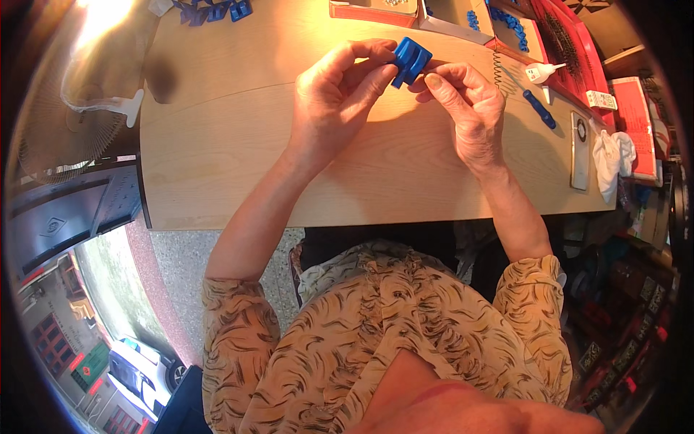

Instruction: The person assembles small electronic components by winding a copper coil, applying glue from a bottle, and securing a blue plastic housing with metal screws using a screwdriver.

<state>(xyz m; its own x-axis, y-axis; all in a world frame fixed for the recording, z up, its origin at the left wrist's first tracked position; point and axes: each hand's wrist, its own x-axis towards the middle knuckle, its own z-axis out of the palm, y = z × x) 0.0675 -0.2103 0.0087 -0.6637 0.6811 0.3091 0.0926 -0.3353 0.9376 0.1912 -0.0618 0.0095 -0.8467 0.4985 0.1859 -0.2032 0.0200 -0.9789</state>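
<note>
Part [413, 61], blue and glossy, stands above the desk [361, 184], pinched between the thumb and fingers of the left hand [331, 85], just beyond their tips. The right hand [475, 116] has its thumb and fingertips drawn together close at the part's lower right edge; whether they grip it or something small, I cannot tell. By its look the part is moulded plastic, so it is likely light and stiff, with little give under a pinch. The smooth faces may feel a bit slippery to dry fingertips, while the slot between its raised walls should give a nail or fingertip something to catch. Its thin projecting edges look the likeliest place to chip or bend, so the sounder hold is across the thick body, thumb on the near face and fingers behind, much as the left hand has it, leaving the right edge free. Similar blue parts [211, 12] lie well beyond the left hand, small blue bits [516, 30] sit beyond the right one, and a white bottle [542, 72] and blue tool [538, 109] lie to its right.
</note>
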